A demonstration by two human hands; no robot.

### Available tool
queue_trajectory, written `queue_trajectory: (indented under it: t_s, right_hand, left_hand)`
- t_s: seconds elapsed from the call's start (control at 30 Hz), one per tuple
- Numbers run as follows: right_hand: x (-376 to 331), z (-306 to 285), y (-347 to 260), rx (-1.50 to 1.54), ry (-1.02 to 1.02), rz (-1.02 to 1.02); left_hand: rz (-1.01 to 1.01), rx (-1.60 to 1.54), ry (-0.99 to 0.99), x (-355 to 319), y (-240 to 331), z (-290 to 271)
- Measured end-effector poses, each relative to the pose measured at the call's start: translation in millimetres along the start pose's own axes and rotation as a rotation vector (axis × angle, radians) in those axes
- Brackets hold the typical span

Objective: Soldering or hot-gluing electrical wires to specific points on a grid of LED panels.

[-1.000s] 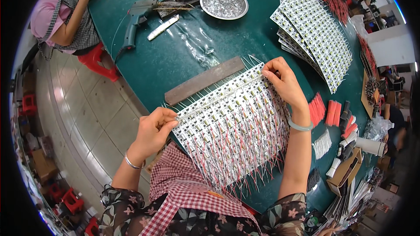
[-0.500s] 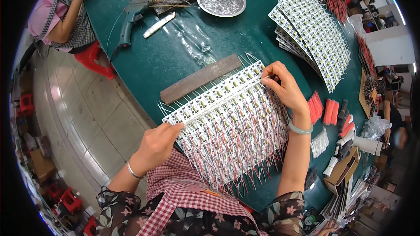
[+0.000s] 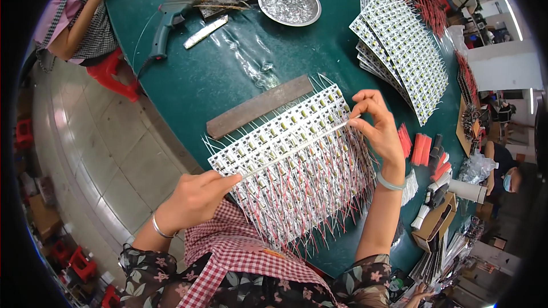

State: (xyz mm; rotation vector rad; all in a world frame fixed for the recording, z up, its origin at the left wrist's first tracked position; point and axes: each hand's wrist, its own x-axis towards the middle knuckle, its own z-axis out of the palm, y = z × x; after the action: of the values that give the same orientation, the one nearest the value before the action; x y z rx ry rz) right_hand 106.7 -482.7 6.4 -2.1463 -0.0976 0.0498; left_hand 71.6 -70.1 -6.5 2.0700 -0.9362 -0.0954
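A panel of white circuit boards [image 3: 274, 131] lies at the table's near edge, with rows of small components and many red and white wires hanging toward me. Across it runs a thin white strip [image 3: 294, 151], held taut or stiff between my hands. My left hand [image 3: 194, 197] pinches the strip's left end at the panel's left edge. At the other end my right hand [image 3: 377, 128] holds it between thumb and finger, its other fingers curled. A flat grey-brown bar [image 3: 260, 107] rests along the panel's far edge, over the white wires sticking out there.
Beyond lie a soldering gun [image 3: 165, 25], a metal dish of silvery bits [image 3: 290, 3] and a pale stick [image 3: 205, 32]. Stacked board panels [image 3: 402, 51] stand far right. Bundles of red tubing [image 3: 421, 149] and a cardboard box [image 3: 435, 222] sit right. Another person [image 3: 85, 17] sits far left.
Both hands have drawn the white strip slightly toward me, so it now shows apart from the panel's far rows. My right hand's fingers have lifted and spread a little.
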Motion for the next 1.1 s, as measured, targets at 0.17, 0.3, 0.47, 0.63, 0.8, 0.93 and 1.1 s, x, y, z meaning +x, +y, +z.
queue_trajectory:
  t_s: [0.17,0.3,0.47,0.63,0.8,0.93,1.1]
  right_hand:
    - [33,3,-3,-0.156,-0.02,-0.108]
    - [37,17,21,-0.149,-0.043,-0.062]
    - [35,19,16,-0.152,-0.04,0.007]
    - [33,24,15,-0.186,-0.001,0.016]
    - [33,33,7,-0.263,0.029,0.032]
    - [29,36,7,-0.264,0.047,0.045]
    - [27,44,9,-0.293,0.071,0.017]
  left_hand:
    - [-0.06,0.037,0.008,14,-3,-7]
    - [-0.058,0.149,-0.106,8,-2,1]
    - [-0.04,0.205,-0.208,16,-1,-5]
    - [-0.018,0.337,-0.492,40,12,-16]
    - [0.064,0.336,-0.705,68,11,-22]
    - [0.043,0.285,-0.852,87,10,-21]
    - [0.063,0.278,-0.823,85,7,-11]
